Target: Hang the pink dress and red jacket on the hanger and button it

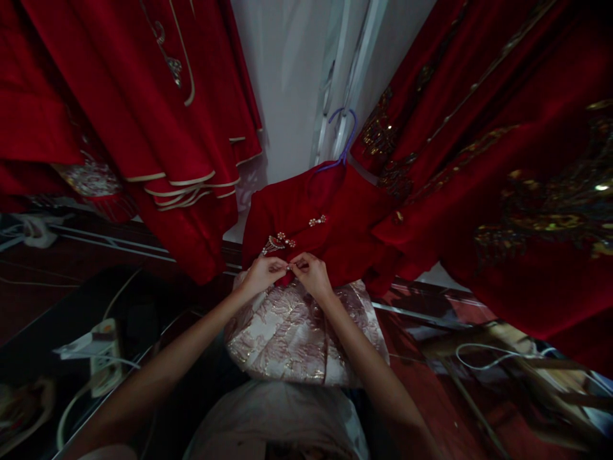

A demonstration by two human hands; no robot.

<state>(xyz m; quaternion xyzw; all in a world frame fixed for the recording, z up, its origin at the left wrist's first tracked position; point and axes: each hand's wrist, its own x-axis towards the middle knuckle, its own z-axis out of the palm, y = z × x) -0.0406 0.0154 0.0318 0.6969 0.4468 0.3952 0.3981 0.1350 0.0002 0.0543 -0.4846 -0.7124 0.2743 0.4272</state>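
Observation:
A red dress [301, 198] with a pale brocade skirt [301, 338] hangs in front of me on a purple hanger [347, 144]. Flower-shaped fasteners [317, 221] sit on its bodice, and a jewelled tassel ornament [274, 244] lies just above my left fingers. My left hand [263, 273] and my right hand [310, 275] meet at the bodice's lower front, above the skirt. Both have thumb and fingers pinched together on a small shiny button [288, 268] between them. The fingertips mostly cover it, so its exact shape is hard to see.
Red garments with pale piping [177, 147] hang on the left. Others with gold sequins [536, 211] hang on the right. A white power strip [106, 358] with cables lies at lower left. A white cable [483, 367] loops over wooden pieces at lower right.

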